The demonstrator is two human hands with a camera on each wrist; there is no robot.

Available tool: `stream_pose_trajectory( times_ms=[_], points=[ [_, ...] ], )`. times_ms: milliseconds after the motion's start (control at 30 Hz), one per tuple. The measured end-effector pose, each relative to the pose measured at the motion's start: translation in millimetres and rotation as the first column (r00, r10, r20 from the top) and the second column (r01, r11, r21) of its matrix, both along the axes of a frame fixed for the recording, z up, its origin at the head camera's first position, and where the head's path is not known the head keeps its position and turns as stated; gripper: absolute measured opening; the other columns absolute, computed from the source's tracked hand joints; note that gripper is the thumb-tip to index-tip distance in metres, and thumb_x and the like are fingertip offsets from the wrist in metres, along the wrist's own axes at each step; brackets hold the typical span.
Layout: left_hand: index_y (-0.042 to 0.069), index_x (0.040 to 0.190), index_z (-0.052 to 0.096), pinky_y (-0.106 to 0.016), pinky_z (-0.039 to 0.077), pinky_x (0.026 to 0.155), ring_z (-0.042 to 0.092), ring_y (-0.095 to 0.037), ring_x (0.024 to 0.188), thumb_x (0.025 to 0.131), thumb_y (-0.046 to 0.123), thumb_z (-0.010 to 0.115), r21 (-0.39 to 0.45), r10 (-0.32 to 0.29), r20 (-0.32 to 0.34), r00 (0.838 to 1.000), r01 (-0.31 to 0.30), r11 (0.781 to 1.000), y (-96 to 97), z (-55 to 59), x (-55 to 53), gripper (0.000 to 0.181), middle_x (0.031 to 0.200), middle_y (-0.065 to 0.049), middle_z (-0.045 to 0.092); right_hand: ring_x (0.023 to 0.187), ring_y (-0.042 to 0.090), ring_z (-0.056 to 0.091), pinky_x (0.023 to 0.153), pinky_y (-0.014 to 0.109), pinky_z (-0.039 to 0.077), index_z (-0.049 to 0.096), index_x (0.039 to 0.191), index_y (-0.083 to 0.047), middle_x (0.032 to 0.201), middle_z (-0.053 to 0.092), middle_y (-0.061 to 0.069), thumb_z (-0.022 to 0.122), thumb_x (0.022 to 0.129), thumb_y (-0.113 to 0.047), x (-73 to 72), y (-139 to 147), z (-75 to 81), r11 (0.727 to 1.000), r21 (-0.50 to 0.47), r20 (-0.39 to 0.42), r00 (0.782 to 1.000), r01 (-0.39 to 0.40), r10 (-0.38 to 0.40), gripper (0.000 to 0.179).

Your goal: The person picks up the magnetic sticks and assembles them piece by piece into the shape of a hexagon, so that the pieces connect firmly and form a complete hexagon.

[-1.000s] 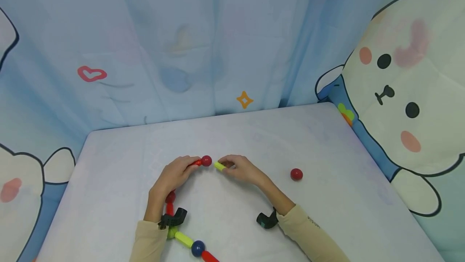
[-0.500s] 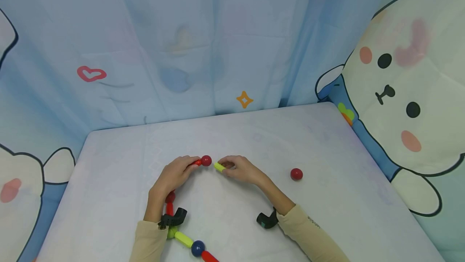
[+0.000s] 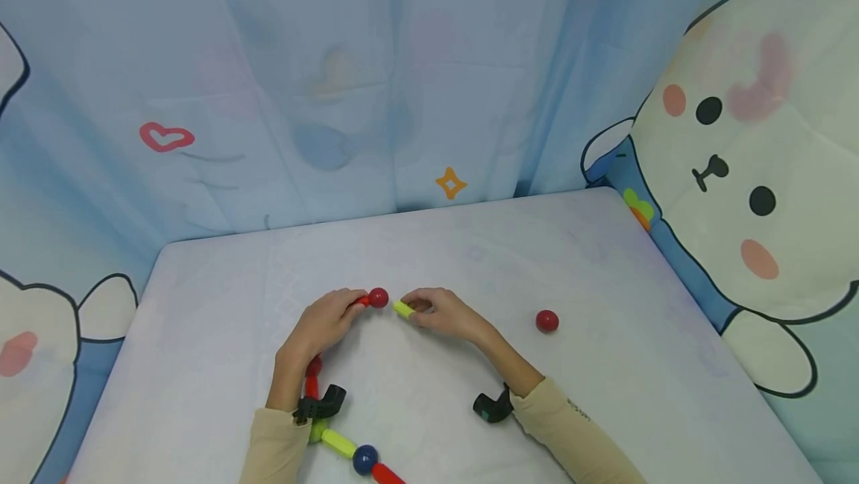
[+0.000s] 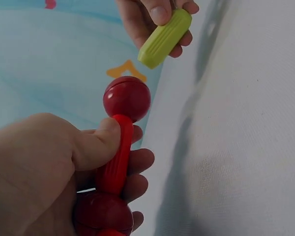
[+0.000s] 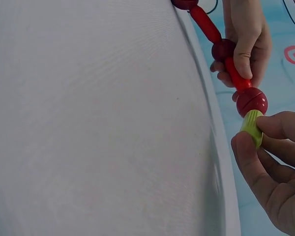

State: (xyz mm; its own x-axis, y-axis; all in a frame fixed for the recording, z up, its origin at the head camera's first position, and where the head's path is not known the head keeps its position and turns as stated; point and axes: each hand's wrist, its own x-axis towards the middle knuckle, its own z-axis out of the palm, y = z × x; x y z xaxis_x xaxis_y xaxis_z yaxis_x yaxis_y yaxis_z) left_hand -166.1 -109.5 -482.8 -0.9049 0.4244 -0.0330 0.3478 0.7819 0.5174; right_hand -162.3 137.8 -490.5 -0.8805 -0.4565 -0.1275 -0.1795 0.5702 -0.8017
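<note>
My left hand (image 3: 326, 322) grips a red ribbed rod (image 4: 115, 164), thumb along its side. A dark red ball (image 4: 127, 100) caps the rod's far end, and another red ball (image 4: 103, 214) joins its near end. My right hand (image 3: 446, 312) pinches a yellow-green ribbed rod (image 4: 164, 39) between thumb and fingers. A small gap separates this rod's tip from the capped end in the head and left wrist views. From the left hand a joined chain runs back under the forearm, through a green ball (image 3: 318, 430), a second yellow-green rod (image 3: 338, 443) and a blue ball (image 3: 365, 459).
A loose red ball (image 3: 546, 321) lies on the white-covered table (image 3: 456, 245) to the right of the right hand. Another red rod (image 3: 387, 473) leaves the head view at the bottom. Behind the table hangs a blue patterned curtain (image 3: 268, 36).
</note>
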Motion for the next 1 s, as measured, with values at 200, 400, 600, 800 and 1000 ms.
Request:
stream_pose_trajectory(
  times_ms=[200,400,600,800,1000],
  points=[
    [0.014,0.127,0.060,-0.044,0.050,0.096,0.062,-0.020,0.104,0.098,0.034,0.056,0.009,0.039,0.037,0.999,-0.039,0.999,0.7,-0.1,0.6,0.036,0.116,-0.003,0.067,0.103,0.020,0.063,0.088,0.032,0.054,0.063,0.124,-0.004,0.115,0.068,0.010,0.062,0.092,-0.010,0.4,-0.9,0.6,1.000,-0.002,0.002,1.000,-0.003,0.003,0.033],
    [0.017,0.120,0.063,-0.042,0.052,0.088,0.059,-0.015,0.091,0.092,0.036,0.065,0.010,0.060,0.024,0.998,-0.061,0.998,0.7,0.0,-0.6,0.034,0.106,0.001,0.068,0.103,0.020,0.063,0.087,0.030,0.054,0.063,0.124,-0.004,0.116,0.068,0.009,0.062,0.092,-0.010,-0.3,-0.5,-0.3,1.000,-0.003,-0.001,1.000,-0.004,0.004,0.033],
    [0.016,0.120,0.065,-0.044,0.051,0.095,0.064,-0.019,0.101,0.094,0.036,0.063,-0.012,0.036,0.004,0.999,-0.036,0.999,0.0,0.9,0.0,0.033,0.112,-0.001,0.069,0.103,0.021,0.063,0.087,0.031,0.054,0.063,0.124,-0.004,0.115,0.068,0.010,0.062,0.091,-0.009,0.1,-1.1,0.3,1.000,-0.021,-0.004,1.000,-0.001,0.001,0.033],
    [0.016,0.122,0.065,-0.045,0.051,0.095,0.064,-0.020,0.101,0.095,0.038,0.061,-0.017,0.033,0.009,0.999,-0.033,0.999,-1.0,1.0,1.4,0.035,0.112,-0.001,0.070,0.104,0.020,0.063,0.087,0.031,0.054,0.063,0.124,-0.005,0.115,0.068,0.009,0.062,0.092,-0.010,1.0,-3.1,-0.7,1.000,-0.029,0.019,1.000,0.004,-0.003,0.032],
    [0.016,0.123,0.065,-0.045,0.051,0.095,0.064,-0.020,0.101,0.095,0.039,0.060,-0.022,0.035,0.003,0.999,-0.035,0.999,-1.3,0.4,2.2,0.036,0.113,-0.001,0.070,0.103,0.020,0.063,0.087,0.032,0.054,0.064,0.123,-0.005,0.114,0.068,0.009,0.062,0.092,-0.010,3.0,-5.5,-2.7,0.999,-0.031,0.036,0.999,0.009,-0.008,0.032]
  ],
)
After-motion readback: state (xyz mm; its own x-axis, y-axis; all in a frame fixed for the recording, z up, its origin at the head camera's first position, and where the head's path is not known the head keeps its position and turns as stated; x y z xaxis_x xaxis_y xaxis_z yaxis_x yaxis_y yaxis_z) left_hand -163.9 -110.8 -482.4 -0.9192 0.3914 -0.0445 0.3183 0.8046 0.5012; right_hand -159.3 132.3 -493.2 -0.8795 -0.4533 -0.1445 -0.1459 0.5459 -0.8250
